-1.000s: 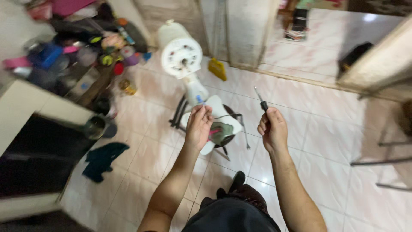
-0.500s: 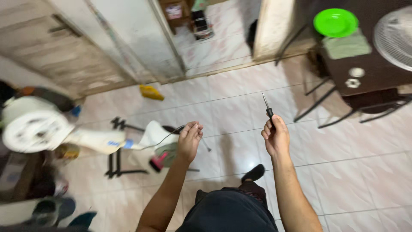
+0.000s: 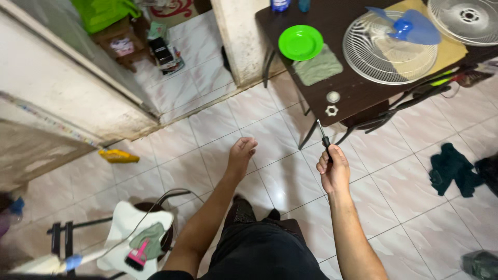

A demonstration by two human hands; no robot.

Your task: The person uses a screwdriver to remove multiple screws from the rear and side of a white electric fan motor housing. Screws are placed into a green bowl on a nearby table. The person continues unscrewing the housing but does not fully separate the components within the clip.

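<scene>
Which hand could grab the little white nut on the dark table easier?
Probably the right hand. It is nearer the dark table where the white nut lies, though its grip is full with the screwdriver. The left hand is farther off, with fingers pinched together.

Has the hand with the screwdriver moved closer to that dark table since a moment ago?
Yes. The right hand holding the screwdriver now has its tip just below the dark table edge, near the white nut; earlier the table was farther right, though the camera turned too.
</scene>
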